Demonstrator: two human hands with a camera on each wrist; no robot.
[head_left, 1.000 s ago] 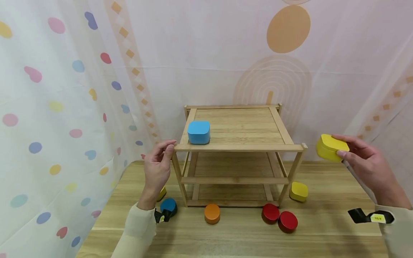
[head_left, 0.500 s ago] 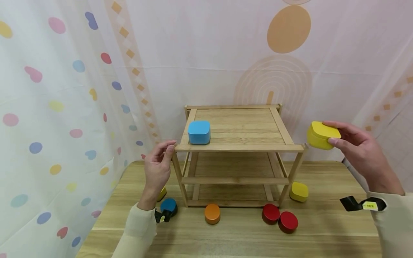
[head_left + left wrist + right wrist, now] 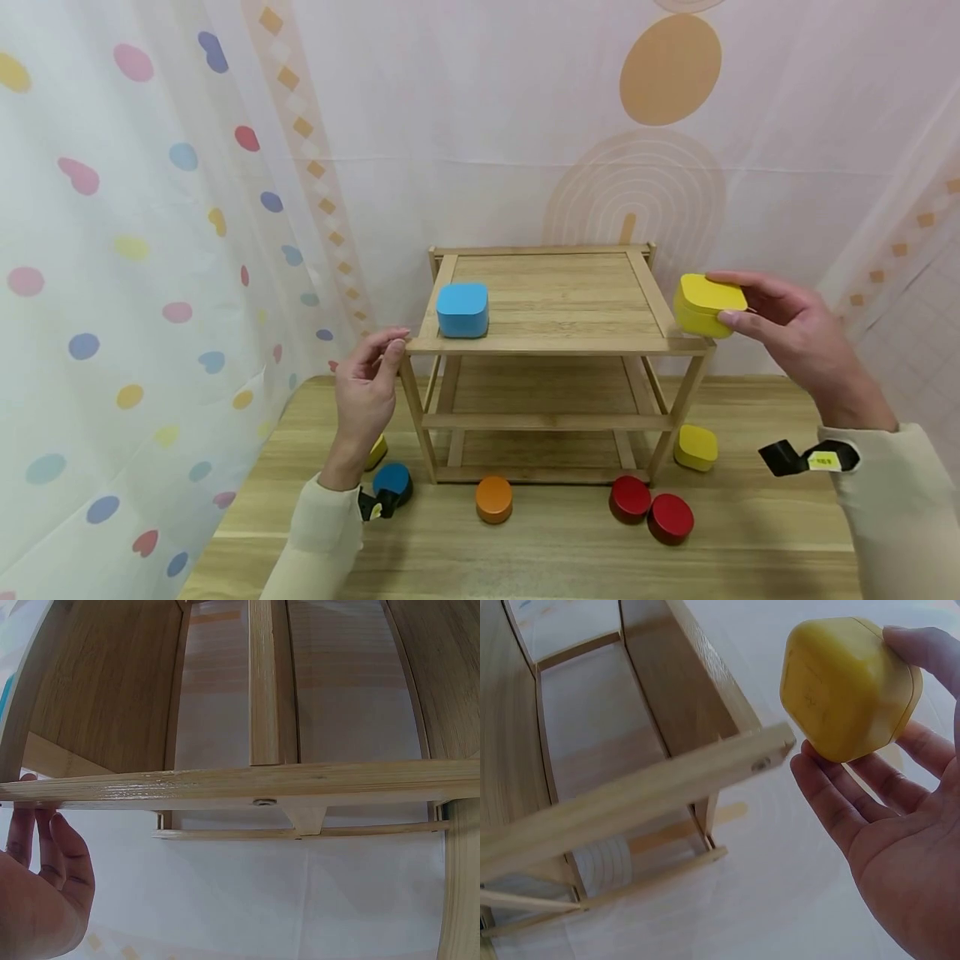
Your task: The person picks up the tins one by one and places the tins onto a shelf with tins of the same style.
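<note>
My right hand (image 3: 802,337) pinches a yellow rounded box (image 3: 701,308) between thumb and fingers. In the head view the box overlaps the front right corner of the wooden shelf rack (image 3: 558,302). The right wrist view shows that box (image 3: 844,690) from below, beside the rack's post, with the thumb on one side and fingers underneath. At the rack's front left corner, my left hand (image 3: 365,392) holds the frame with its fingertips; in the left wrist view, fingers (image 3: 71,859) reach round the post. A light blue rounded box (image 3: 462,311) sits on the top tier's left side.
On the table (image 3: 555,562) before the rack stand an orange round box (image 3: 494,500) and two red round boxes (image 3: 629,499). A yellow box (image 3: 696,447) lies right of it. A blue round box (image 3: 393,482) and another yellow one (image 3: 377,452) are partly behind my left arm.
My right hand has carried the yellow box leftward and slightly up, from beyond the rack's right side to its front right corner. The left hand has stayed at the left corner.
</note>
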